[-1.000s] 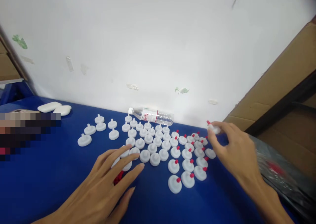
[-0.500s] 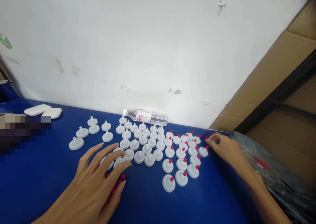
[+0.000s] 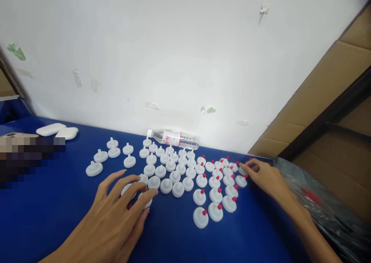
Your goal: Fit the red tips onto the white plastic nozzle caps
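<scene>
Behind everything stands a broad white wall [image 3: 174, 54], meeting the back edge of a smooth blue table [image 3: 52, 216] that spreads across the whole lower part of the view. A cardboard box [image 3: 313, 96] leans in from the right, its edge slanting, with a crumpled clear plastic bag [image 3: 333, 209] below it, red showing through.

The left hand [image 3: 116, 212] is open, fingers spread and lightly bent, over the nearest plain lids. The right hand [image 3: 269, 178] has thumb and fingers drawn together at a white lid [image 3: 242, 171] on the right edge of the group; whether they grip it or merely touch it, I cannot tell.

A clear bottle [image 3: 174, 138] lies on its side near the wall, long axis running along it, neck to the left. Two rounded white pieces [image 3: 49, 129] rest at the back left.

The lids sit flat on the table, each with a short spout upright from its disc. Plain lids [image 3: 166, 185] fill the middle and left; the leftmost spouts tip slightly left in view. Red-tipped lids [image 3: 215, 212] stand on the right, spouts pointing up and rightward. Smallest, some red tips [image 3: 129, 207] peek out beneath the left hand, mostly hidden.
</scene>
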Available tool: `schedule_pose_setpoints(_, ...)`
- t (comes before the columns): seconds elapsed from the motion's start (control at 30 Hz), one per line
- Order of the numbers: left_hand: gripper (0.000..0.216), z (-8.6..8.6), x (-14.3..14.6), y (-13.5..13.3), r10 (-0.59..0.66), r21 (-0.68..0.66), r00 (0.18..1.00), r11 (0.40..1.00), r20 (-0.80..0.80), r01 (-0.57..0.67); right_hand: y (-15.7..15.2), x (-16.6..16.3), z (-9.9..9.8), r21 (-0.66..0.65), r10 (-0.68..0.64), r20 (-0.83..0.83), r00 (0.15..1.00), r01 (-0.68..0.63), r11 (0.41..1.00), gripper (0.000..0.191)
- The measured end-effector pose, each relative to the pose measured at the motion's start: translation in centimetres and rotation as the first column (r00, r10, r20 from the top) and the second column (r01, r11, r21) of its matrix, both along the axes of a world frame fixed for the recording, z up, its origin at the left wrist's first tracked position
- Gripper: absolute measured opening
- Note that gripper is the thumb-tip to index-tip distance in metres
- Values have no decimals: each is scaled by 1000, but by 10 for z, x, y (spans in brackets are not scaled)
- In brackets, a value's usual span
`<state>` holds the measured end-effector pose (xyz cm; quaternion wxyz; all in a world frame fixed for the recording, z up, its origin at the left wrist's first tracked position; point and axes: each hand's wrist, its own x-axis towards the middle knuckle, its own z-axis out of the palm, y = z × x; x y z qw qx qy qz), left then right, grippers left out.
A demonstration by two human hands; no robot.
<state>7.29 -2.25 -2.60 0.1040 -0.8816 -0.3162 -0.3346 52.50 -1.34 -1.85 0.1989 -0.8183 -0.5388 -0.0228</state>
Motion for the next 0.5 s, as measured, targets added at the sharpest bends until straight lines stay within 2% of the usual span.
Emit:
schedule_pose_setpoints(0.13, 39, -10, -3, 4, -29, 42, 999, 999, 14, 29, -1, -5, 5, 99, 0, 15, 1000, -1, 995, 43)
schedule_pose_setpoints(0.23, 42, -8, -6, 5, -65, 44, 997, 997, 32, 64, -3, -15, 14, 278, -19, 63, 998, 1, 961, 37)
schedule_pose_setpoints(0.33, 42, 1, -8, 2, -127, 41, 991, 991, 51, 125, -7, -37, 27, 492, -17, 123, 992, -46, 869, 33)
schedule_pose_setpoints(0.43, 38, 7, -9, -2, -213, 52, 970, 977, 114, 208, -15, -69, 39, 611, 40, 190, 981, -150, 777, 24)
schedule_pose_setpoints(0.47, 37, 8, -9, -3, -237, 56, 963, 971, 132, 231, -18, -81, 41, 631, 81, 232, 969, -214, 746, 16)
schedule_pose_setpoints(0.5, 36, 8, -9, -5, -254, 58, 956, 967, 148, 249, -22, -94, 42, 650, 154, 323, 934, -337, 681, 9)
